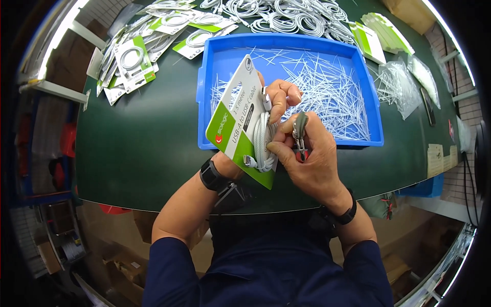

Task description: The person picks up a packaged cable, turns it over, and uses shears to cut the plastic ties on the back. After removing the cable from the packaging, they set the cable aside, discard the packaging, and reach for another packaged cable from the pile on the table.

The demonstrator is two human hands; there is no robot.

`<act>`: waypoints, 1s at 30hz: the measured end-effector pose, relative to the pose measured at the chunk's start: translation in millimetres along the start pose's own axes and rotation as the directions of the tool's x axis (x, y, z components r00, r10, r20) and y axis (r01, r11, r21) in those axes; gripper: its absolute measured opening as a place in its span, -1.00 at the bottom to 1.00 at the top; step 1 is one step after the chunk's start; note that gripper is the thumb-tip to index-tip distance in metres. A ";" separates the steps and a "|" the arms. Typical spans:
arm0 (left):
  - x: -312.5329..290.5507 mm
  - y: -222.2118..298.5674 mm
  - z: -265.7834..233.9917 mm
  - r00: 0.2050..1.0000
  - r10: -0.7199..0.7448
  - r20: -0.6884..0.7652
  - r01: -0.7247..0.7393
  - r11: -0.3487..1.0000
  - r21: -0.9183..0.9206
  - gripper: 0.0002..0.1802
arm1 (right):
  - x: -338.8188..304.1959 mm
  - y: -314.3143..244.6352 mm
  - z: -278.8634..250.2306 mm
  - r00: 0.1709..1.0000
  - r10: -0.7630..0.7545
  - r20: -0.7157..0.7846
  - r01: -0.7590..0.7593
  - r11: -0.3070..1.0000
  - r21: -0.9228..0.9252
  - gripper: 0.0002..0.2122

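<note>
At the far-left corner of the table (128, 163), a heap (132, 59) of carded cables. Next, raised above the table's near side, overlapping in view the near-left corner of the tray (203, 102): the card (222, 135), tilted, with coil (262, 140) against its face. Appears light and fairly stiff; probably smooth, prone to creasing at corners. Best taken by the long edges or supported flat from behind. Lower plug (249, 161), then upper plug (266, 100): both hard-looking, unsuitable as handles, liable to catch. As for the coil, looks soft and springy; best pinched across all its loops together. In the left hand (279, 97), apparently, the card, grasped from behind with fingers curled; exact hold hidden. In the right hand (314, 161), a small tool (300, 130), clasped; thumb and forefinger pinched together at the coil. Cannot tell what lies between them. In the tray's right half, thin white ties (332, 97), scattered. Near the table's far-right corner, a stack (386, 33) of cards.
</note>
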State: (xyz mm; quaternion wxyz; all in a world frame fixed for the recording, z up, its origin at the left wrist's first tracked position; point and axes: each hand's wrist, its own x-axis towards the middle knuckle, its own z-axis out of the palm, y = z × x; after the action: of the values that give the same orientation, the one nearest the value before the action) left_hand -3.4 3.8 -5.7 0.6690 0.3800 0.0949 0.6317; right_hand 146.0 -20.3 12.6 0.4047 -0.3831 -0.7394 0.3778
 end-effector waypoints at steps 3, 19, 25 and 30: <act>-3.7 -0.4 0.0 0.999 0.003 0.032 -0.002 1.000 -0.018 -0.61 | -5.4 0.3 1.7 0.997 -0.049 -0.052 0.047 0.998 -0.029 -0.70; -13.6 -15.5 -20.6 0.991 0.087 0.098 -0.107 0.969 0.223 -0.64 | -17.7 2.8 5.0 0.972 0.217 0.085 -0.232 0.854 0.466 -0.77; -2.7 -1.7 -22.3 0.995 0.041 0.094 -0.065 0.961 0.269 -0.62 | 0.9 3.5 3.5 0.918 0.394 0.047 -0.283 0.569 0.772 -0.81; -10.6 54.6 -11.9 0.991 0.070 0.118 -0.091 0.979 0.182 -0.45 | 17.2 -18.1 -3.1 0.920 0.383 -0.089 -0.244 0.733 0.635 -0.83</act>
State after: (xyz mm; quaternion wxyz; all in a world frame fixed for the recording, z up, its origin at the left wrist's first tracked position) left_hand -54.8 -6.1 16.7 0.6084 0.4792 0.1010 0.6244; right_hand 137.5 -12.2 34.8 0.5137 -0.3892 -0.4532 0.6159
